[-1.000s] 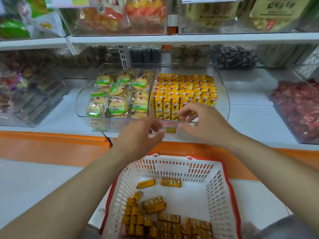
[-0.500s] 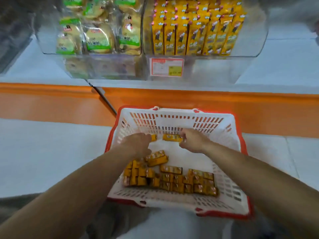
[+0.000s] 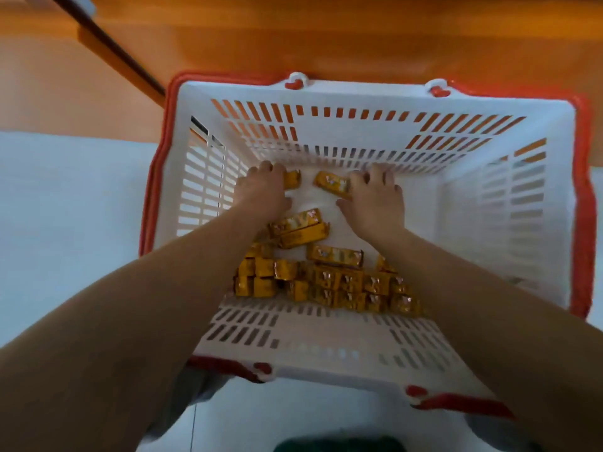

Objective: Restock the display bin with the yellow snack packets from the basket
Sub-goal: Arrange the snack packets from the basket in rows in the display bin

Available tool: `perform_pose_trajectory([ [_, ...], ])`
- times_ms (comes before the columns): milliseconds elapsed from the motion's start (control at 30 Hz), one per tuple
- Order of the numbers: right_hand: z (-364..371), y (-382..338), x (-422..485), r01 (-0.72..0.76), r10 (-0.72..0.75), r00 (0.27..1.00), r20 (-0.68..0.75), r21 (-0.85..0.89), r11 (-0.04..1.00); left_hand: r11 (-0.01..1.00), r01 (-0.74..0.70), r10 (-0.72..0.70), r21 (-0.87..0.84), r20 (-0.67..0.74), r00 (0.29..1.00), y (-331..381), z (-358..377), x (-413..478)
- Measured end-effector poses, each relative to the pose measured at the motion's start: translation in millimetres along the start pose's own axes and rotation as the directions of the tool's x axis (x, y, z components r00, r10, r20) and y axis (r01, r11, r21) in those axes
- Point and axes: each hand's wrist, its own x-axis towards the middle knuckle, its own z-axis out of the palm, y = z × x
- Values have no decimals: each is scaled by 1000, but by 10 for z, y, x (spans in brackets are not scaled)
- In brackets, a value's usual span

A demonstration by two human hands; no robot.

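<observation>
A white basket (image 3: 365, 148) with a red rim sits on the floor below me. Both hands reach to its far end. My left hand (image 3: 262, 190) curls over a yellow snack packet (image 3: 292, 179) whose end sticks out past the fingers. My right hand (image 3: 375, 199) grips another yellow packet (image 3: 331, 183) lying at an angle. Two packets (image 3: 298, 226) lie stacked mid-basket, one more (image 3: 336, 256) lies below them. A row of several packets (image 3: 326, 285) fills the near part of the basket floor. The display bin is out of view.
An orange shelf base (image 3: 326, 37) runs across the top, with a dark metal strip (image 3: 107, 44) slanting down at the left. Pale floor tiles (image 3: 65, 203) lie to the basket's left. The basket's red handle (image 3: 584, 203) hangs along the right side.
My view has tilted down from the display bin to the basket. Both hands dropped from the bin front into the basket and closed on two packets at its far end.
</observation>
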Motion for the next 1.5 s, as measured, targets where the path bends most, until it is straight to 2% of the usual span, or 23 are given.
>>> perform_pose_trajectory([
  [133,30,-13,29,-53,28,986,162,155,987,997,-68,69,44,-22,997,-20,35,41],
  [233,-32,37,-53,-134,37,959,282,334,933,982,-146,146,-122,-8,989,28,-66,12],
  [300,-75,74,-156,-161,3,910,414,346,924,956,-188,209,-227,72,975,58,-92,-55],
  [400,-70,99,-332,-192,-40,810,586,328,925,968,-199,231,-153,233,945,80,-1,-190],
  [467,-43,94,-401,-153,-82,798,597,332,931,974,-187,217,-131,278,936,83,95,-253],
  [600,-8,5,-436,-79,-142,767,626,311,947,969,-213,241,-127,280,929,111,203,-333],
  [767,20,6,-392,-102,-143,762,631,336,936,967,-248,253,-52,277,927,117,279,-282],
  [933,20,37,-367,-179,-173,730,661,429,885,961,-217,260,-171,294,920,77,232,-221],
  [1100,-63,112,-306,-82,-230,691,685,391,917,945,-193,270,-264,298,915,43,229,-214],
  [1267,-123,137,-338,-31,-249,721,647,388,921,924,-161,261,-346,266,928,86,243,-262],
  [1400,-288,127,-375,-50,-236,756,611,413,909,883,-100,207,-459,188,960,82,61,-301],
  [1500,-580,133,-384,-61,-214,798,564,428,901,891,-116,204,-438,158,966,85,-232,-397],
])
